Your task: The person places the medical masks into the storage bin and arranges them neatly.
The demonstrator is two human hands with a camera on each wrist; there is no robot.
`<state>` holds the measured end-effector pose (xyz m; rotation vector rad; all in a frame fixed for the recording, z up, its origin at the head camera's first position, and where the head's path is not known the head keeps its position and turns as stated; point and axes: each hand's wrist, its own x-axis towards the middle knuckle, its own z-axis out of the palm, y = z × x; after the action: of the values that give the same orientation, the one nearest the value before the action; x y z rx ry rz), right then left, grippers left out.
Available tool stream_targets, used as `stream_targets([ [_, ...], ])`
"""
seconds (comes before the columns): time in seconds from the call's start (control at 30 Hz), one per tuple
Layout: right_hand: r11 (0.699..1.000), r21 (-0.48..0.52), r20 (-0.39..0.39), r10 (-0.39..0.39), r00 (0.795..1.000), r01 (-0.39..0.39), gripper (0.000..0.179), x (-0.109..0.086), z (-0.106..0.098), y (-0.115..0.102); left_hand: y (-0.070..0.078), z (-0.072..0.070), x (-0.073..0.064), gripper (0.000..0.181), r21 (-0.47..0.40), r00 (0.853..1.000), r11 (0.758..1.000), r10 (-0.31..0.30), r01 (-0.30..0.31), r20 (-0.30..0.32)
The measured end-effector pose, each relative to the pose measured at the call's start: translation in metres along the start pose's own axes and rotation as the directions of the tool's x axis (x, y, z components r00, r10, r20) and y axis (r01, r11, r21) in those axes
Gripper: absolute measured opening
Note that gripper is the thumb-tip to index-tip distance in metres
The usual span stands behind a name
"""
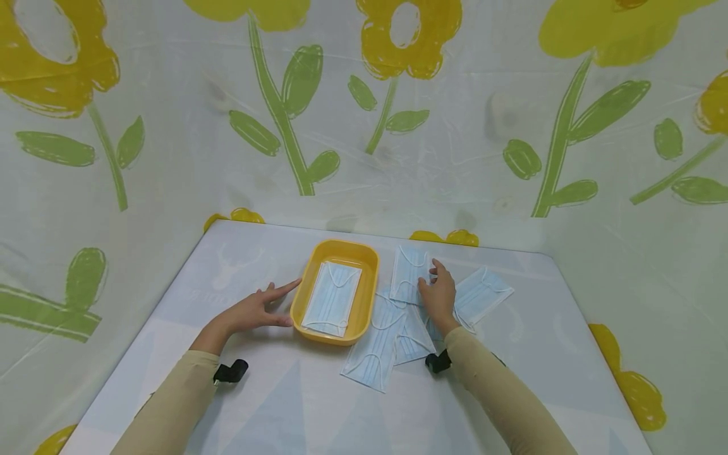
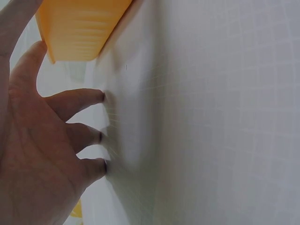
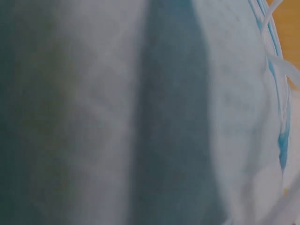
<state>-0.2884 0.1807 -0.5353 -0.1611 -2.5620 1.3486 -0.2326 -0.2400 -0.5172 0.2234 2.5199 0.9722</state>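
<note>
Left hand [image 1: 256, 309]: spread, fingertips touching the yellow tray [image 1: 366, 303].
Right hand [image 1: 439, 296]: I can't tell whether it's pinching.
Mask [image 1: 407, 273] at its left: I'd lift it singly, flat.

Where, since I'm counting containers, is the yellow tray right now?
In the head view, the yellow tray sits on the table just left of centre, between the left hand, which touches its side, and the loose masks.

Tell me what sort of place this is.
Probably a makeshift tabletop work area: flower-print sheeting rises behind a pale table, which holds a yellow tray and loose face masks.
</note>
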Motion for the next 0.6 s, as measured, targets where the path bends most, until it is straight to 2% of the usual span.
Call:
stream_targets([
  [0.43, 0.991, -0.097, 0.045, 0.099, 0.994, -0.094, 0.067, 0.012, 0.004, 0.002, 0.001, 0.001, 0.000, 0.103, 0.001, 1.000, 1.000, -0.003, 0.003, -0.004],
  [0.6, 0.989, -0.123, 0.058, 0.096, 0.994, -0.088, 0.072, 0.014, 0.004, 0.001, 0.001, 0.001, -0.001, 0.103, 0.003, 1.000, 1.000, -0.008, 0.008, -0.005],
])
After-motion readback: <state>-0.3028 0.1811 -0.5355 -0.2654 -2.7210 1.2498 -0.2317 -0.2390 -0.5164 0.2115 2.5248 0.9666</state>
